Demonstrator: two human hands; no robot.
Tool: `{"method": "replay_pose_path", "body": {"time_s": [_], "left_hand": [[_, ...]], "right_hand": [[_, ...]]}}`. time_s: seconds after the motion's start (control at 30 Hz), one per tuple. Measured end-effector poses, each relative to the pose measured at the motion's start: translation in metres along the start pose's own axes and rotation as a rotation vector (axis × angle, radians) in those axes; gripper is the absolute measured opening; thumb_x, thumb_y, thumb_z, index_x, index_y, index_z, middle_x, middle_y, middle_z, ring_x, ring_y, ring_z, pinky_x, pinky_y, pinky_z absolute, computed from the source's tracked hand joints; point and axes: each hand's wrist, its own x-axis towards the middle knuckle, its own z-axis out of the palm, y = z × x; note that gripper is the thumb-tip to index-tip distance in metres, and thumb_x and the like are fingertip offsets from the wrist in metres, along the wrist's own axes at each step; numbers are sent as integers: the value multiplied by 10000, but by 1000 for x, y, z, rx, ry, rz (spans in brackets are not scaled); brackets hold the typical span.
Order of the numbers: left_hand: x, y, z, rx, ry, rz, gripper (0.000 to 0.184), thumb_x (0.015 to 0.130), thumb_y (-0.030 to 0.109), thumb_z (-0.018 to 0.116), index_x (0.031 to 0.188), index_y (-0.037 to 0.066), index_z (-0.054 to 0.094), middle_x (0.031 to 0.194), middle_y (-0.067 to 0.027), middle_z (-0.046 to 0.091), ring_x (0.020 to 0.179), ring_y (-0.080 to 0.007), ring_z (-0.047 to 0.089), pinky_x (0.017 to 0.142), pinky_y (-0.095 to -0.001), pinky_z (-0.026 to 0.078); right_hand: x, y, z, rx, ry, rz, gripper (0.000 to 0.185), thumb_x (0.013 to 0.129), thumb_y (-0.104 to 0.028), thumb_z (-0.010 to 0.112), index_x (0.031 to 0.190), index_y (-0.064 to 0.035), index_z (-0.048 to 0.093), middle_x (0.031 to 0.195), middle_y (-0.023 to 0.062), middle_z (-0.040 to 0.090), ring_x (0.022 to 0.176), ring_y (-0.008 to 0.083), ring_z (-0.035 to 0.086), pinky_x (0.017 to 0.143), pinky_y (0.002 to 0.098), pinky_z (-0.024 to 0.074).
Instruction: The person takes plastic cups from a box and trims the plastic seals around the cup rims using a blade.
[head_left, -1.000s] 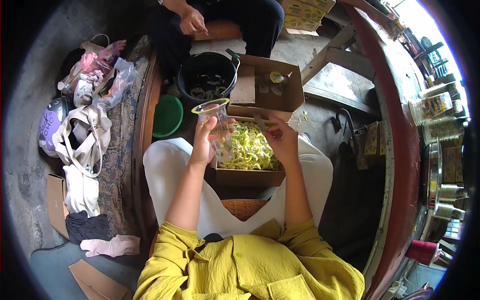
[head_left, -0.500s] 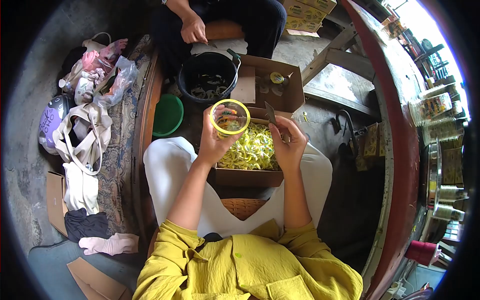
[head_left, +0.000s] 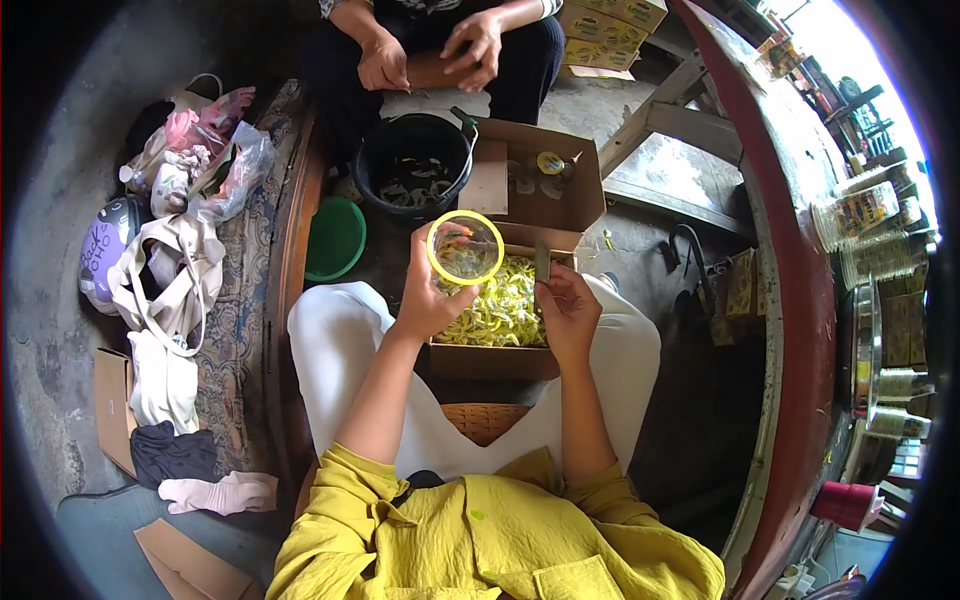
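My left hand point(head_left: 425, 300) is wrapped round a clear plastic jar point(head_left: 478, 262) with a yellow rim, its round end tipped up toward me. In my right hand point(head_left: 570, 312) a flat, dull metal blade point(head_left: 542, 262) is pinched, pointing away from me and a little to the right of the jar. Both hands hover over a cardboard box point(head_left: 492, 362) between my legs. Curled yellow-green strips point(head_left: 505, 308) fill that box. The blade and the jar do not touch.
Opposite me sits a person with both hands point(head_left: 475, 48) near the lap. Before them stand a black bucket point(head_left: 368, 185) and a second cardboard box point(head_left: 575, 215) holding a yellow-topped container. A green lid point(head_left: 337, 240) lies left. Bags point(head_left: 175, 265) lie further left; a red-edged table point(head_left: 800, 300) runs along the right.
The jar has moved slightly right and down in my left hand. My right hand has lowered a little, with the blade now more upright. The other person's second hand has come into view.
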Motion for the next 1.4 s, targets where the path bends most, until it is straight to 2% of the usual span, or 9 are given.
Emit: {"method": "replay_pose_path", "body": {"time_s": [0.27,0.8,0.87,0.93,1.07,1.17,1.2,1.27,1.4], "left_hand": [[1,-1,2,124,50,21,632,647,88,720,1164,28,361,1081,-97,470,1012,-185,493,897,-308,398],[1,-10,4,138,86,275,686,636,-6,730,1151,58,281,1108,-142,421,1027,-211,487,883,-317,419],[10,-16,1,-9,81,189,590,705,56,690,1163,44,317,1089,-125,467,1017,-184,491,883,-316,416],[31,-27,-5,-125,183,-166,486,780,158,631,1150,28,344,1062,-115,482,975,-170,511,844,-292,442],[88,-71,-37,-336,238,-695,458,795,309,604,1100,51,380,1002,-79,507,697,-136,570,528,-313,522],[116,-145,-75,-131,35,-827,464,726,261,657,1047,103,361,866,-47,512,672,-160,577,501,-346,500],[123,-153,-76,161,138,-800,694,586,255,722,1050,29,259,918,-114,497,687,-175,558,559,-321,487],[138,-165,-90,374,-1,-881,804,520,278,735,1045,14,187,1009,-167,449,827,-217,540,707,-315,481],[156,-184,-111,1041,-115,-779,778,450,302,743,1076,33,366,1028,-211,433,983,-275,475,856,-328,432]], "right_hand": [[2,-23,-3,-237,57,-357,211,717,63,632,916,-2,612,743,42,598,618,75,551,573,196,440],[5,-15,1,-150,174,-327,197,691,48,639,877,-13,621,728,74,619,584,125,579,540,231,451],[6,-12,0,-163,176,-317,190,691,44,642,871,-15,622,730,75,619,585,127,579,539,233,450],[7,-4,0,-173,183,-315,191,688,40,646,869,-17,623,731,75,620,587,129,579,538,235,449],[6,1,-4,-186,152,-273,206,708,64,637,905,13,601,784,65,619,645,93,565,607,219,462],[7,5,-9,-251,151,-260,205,709,56,639,907,16,600,779,65,615,649,96,566,612,222,468],[8,5,-10,-252,146,-253,206,709,55,639,907,17,600,778,67,615,651,97,567,615,224,469],[9,8,-11,-252,139,-239,208,707,55,638,908,17,600,776,71,615,653,101,569,621,227,472],[11,20,-13,-306,80,-172,200,712,63,628,906,20,598,792,79,616,658,105,574,627,227,473]]}}
